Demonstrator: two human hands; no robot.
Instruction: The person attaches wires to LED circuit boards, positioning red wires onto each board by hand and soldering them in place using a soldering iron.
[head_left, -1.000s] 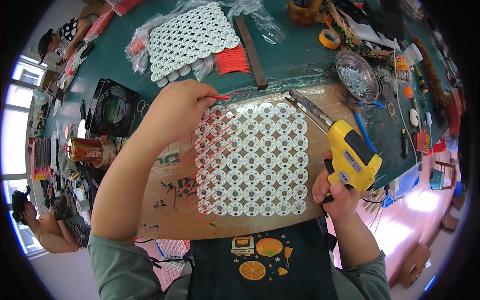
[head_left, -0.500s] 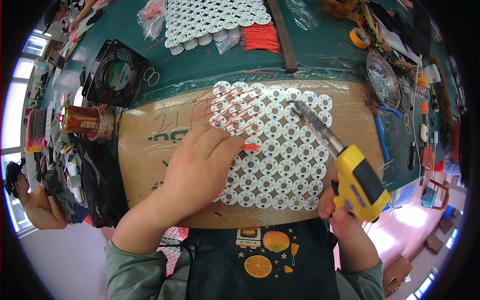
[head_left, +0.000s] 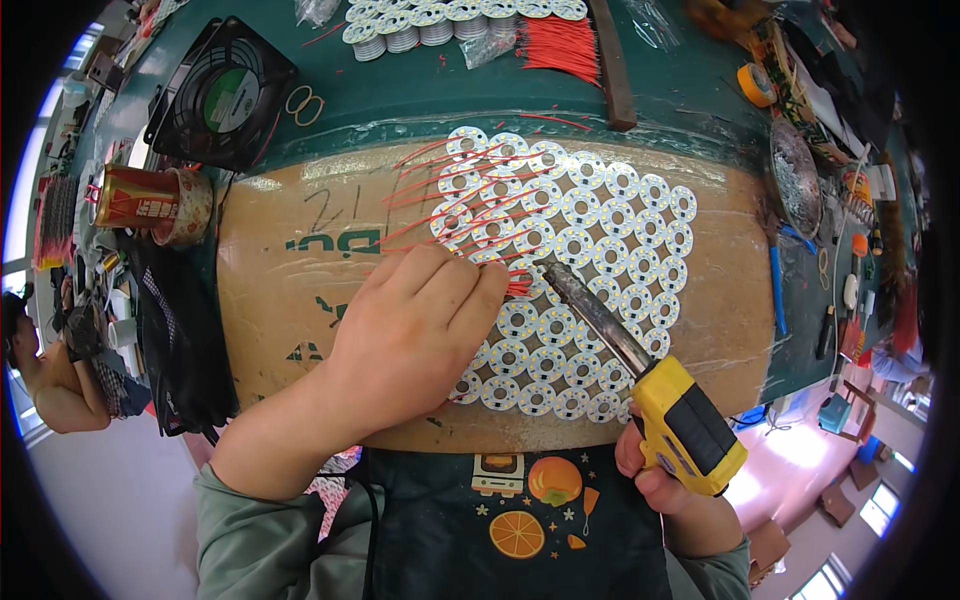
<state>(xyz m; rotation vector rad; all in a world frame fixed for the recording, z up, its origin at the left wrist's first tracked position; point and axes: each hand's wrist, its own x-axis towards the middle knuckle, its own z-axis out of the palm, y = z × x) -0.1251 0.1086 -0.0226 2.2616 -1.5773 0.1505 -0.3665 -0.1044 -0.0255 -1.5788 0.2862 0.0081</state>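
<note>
My left hand [head_left: 415, 330] is closed, its fingertips pinching a small bunch of red wires [head_left: 519, 286] whose ends stick out to the right. It hovers over the left side of a sheet of round white LED boards [head_left: 616, 218], each with a hole in its middle. Loose red wires [head_left: 408, 202] slant across the boards at the upper left. In my right hand [head_left: 655, 480] is a yellow and black soldering gun [head_left: 690, 425]. Its dark tip points up and left, close to the wire ends; whether it touches a board I cannot tell.
Brown cardboard [head_left: 270, 350] lies under the boards. Beyond it are a black fan [head_left: 222, 98], stacked LED boards [head_left: 430, 30], a pile of red wires [head_left: 560, 55] and a dark bar [head_left: 613, 70]. A metal bowl [head_left: 795, 180] stands right, a red-gold can [head_left: 140, 197] left.
The soldering gun's tip has swung down and left, from the upper right boards to beside the wire ends at my left fingers. My left hand still pinches the wires. The whole view has shifted.
</note>
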